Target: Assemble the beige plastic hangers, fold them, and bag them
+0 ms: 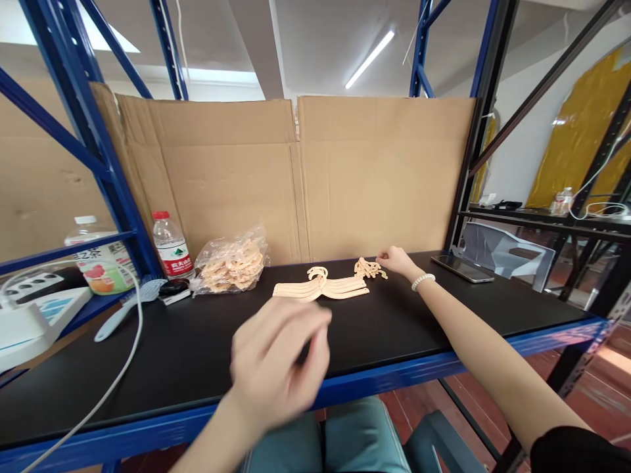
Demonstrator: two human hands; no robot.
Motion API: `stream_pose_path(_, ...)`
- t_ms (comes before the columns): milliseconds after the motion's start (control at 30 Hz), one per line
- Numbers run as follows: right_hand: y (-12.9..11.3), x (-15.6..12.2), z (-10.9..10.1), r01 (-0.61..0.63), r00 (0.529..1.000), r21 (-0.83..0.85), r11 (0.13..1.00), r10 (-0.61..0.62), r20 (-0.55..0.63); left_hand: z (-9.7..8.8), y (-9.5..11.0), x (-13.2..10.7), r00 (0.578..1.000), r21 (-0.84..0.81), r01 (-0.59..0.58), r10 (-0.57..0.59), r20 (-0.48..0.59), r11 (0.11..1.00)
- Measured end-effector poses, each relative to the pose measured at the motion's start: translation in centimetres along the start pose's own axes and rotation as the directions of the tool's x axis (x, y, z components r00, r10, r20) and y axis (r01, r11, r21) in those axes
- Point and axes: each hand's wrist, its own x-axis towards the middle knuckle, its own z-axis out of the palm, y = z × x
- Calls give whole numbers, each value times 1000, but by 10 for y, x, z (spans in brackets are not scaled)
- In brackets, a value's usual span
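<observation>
My left hand [280,361] is raised in front of the black tabletop, slightly blurred. Its fingers curl in toward the thumb, and whatever they hold, if anything, cannot be made out. Farther back, my right hand [397,261] reaches to a small pile of beige hook-shaped pieces [369,268], its fingertips closed at the pile's right edge. What those fingertips grip is too small to tell. Left of the pile lies a neat row of beige clothes hangers [340,286], their arms stacked side by side and their hooks pointing to the back.
A clear plastic bag [231,263] of beige pieces stands by a red-capped water bottle [172,246]. At the left are a pale blue brush [125,309], a white cable [133,341] and a power strip [34,322]. A phone [462,268] lies right. Cardboard [384,177] closes the back.
</observation>
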Motion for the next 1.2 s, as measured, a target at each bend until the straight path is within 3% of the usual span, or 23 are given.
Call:
stream_pose_path(33, -4, -1, 2, -7, 1000, -7, 1000, 7, 12, 13, -14, 15, 991, 1, 42, -42, 124, 999)
stream_pose_path(67, -9, -2, 4, -16, 1000, -15, 1000, 17, 20, 26, -28, 27, 957, 27, 93, -97, 275, 995)
stream_pose_path(100, -13, -4, 6, -28, 999, -24, 999, 29, 27, 38, -43, 36, 894, 79, 132, -153, 421, 988)
stream_pose_path(133, -18, -5, 9, -41, 999, -32, 999, 42, 32, 50, -56, 42, 800, 152, 153, -213, 561, 976)
stream_pose_path(267, -32, -8, 16, -104, 993, -83, 991, 108, 41, 82, -93, 40, 646, 355, 67, -312, 697, 932)
stream_pose_path(333, -35, -10, 17, -135, 988, -109, 985, 142, 58, 92, -101, 34, 607, 391, 67, -349, 714, 918)
stream_pose_path(500, -32, -13, 14, -156, 984, -111, 982, 164, 71, 104, -113, 24, 693, 354, 35, -278, 665, 935)
stream_pose_path(700, -33, -15, 13, -157, 983, -109, 982, 166, 75, 111, -119, 13, 738, 297, 131, -293, 608, 946)
stream_pose_path(867, -33, -15, 14, -154, 982, -108, 982, 164, 97, 113, -119, 5, 798, 239, 141, -253, 547, 961)
stream_pose_path(1200, -32, -13, 24, -145, 987, -152, 978, 154, 46, 121, -126, -1, 819, 151, 253, -294, 492, 956)
